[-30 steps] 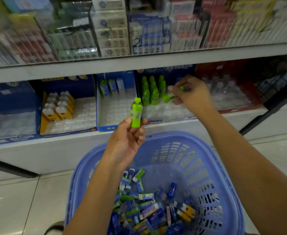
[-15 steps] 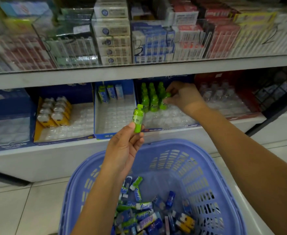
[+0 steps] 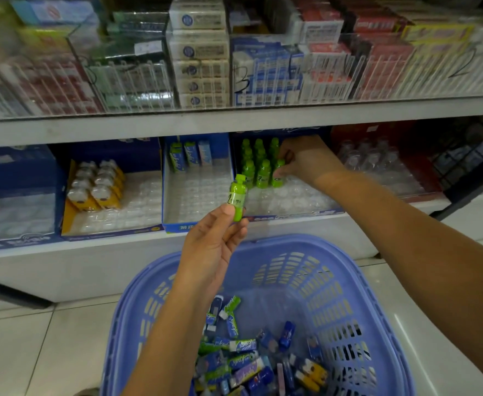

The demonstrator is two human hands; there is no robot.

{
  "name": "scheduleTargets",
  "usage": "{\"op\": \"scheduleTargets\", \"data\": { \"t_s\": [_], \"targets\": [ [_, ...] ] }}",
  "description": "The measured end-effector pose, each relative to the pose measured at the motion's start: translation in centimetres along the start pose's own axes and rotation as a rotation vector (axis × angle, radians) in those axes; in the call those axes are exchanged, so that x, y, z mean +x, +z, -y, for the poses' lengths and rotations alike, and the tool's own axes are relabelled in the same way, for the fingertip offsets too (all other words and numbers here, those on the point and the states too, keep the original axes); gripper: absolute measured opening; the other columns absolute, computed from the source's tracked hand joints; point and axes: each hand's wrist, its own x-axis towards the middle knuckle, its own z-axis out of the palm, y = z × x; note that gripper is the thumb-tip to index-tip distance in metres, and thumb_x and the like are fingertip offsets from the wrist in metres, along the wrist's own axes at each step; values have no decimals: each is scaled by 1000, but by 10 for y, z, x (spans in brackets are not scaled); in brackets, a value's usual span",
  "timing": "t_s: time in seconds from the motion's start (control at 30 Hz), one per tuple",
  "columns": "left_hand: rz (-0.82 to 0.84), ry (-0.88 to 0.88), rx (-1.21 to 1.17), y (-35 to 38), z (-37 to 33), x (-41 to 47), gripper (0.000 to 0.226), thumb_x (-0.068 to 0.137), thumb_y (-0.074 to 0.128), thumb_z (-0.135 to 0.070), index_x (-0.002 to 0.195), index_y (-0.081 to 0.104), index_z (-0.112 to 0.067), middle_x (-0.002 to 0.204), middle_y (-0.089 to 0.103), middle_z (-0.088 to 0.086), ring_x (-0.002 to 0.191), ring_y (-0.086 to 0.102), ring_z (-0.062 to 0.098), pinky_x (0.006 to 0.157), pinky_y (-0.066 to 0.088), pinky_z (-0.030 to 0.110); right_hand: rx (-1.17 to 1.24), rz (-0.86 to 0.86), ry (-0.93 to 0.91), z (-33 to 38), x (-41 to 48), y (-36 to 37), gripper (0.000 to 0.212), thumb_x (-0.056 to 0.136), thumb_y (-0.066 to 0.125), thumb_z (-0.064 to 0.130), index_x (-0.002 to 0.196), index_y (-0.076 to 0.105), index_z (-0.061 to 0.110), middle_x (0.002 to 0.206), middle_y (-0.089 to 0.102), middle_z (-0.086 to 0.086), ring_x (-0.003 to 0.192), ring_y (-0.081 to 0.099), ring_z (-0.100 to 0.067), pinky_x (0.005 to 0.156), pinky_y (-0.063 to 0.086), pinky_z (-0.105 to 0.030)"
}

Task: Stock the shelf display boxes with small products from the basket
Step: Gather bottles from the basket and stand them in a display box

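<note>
White shelf (image 3: 63, 267), tiles (image 3: 34, 352); green bottle (image 3: 237, 199) in left hand (image 3: 211, 250), boxed bottle (image 3: 278, 175) in right hand (image 3: 308, 161)

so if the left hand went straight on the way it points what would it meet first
Likely the front edge of the display box of green bottles, the bottle in the left hand touching first; depth is unclear.
</note>
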Motion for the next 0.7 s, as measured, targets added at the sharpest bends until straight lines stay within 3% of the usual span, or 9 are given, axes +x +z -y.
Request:
{"op": "scheduleTargets", "data": {
  "t_s": [0.1,0.2,0.27,0.37,0.5,0.6,0.7],
  "targets": [
    [19,-13,6,4,1,-5,28,75,66,-17,100,63,-6,87,72,4,80,71,14,70,56,19,53,19,27,0,-2,-4,44,69,82,24,105,64,7,104,66,-12,95,62,-24,78,46,-23],
    [15,-1,21,5,1,-7,27,82,64,-7,109,62,-5,90,74,5,83,72,16,71,56,19,4,2,63,3,-16,3,47,77,77,27,112,57,5,108,62,-15,99,59,-30,83,49,-33],
    [-3,50,88,6,2,-8,26,83,64,-3,109,63,-8,90,74,4,85,72,16,72,56,19,62,-133,88,10,-36,16,43,80,73,27,113,55,5,105,61,-15,94,60,-29,81,49,-35],
    [-47,125,205,8,4,-9,29,83,65,-3,112,62,-8,96,73,6,87,72,19,73,56,20,364,-357,71,24,-71,30,31,83,70,27,108,58,13,95,61,-5,76,62,-21,72,51,-32],
    [-23,123,207,10,6,-11,32,87,61,-4,119,59,-3,96,73,8,89,71,21,77,57,23,890,-108,27,43,-97,27,19,84,68,25,101,61,28,93,65,7,74,66,-15,70,55,-27],
    [45,147,251,12,7,-12,30,90,57,-4,119,60,-2,96,73,6,88,71,17,76,56,22,956,-1,-45,53,-99,22,19,81,71,15,97,65,25,89,68,4,79,66,-12,75,55,-25],
    [48,246,476,13,11,-13,32,94,55,-11,126,57,-8,110,69,2,99,67,10,81,53,17,906,-70,-55,52,-91,17,17,79,73,13,92,66,20,82,69,4,77,66,-7,75,55,-22]
  ]
}}
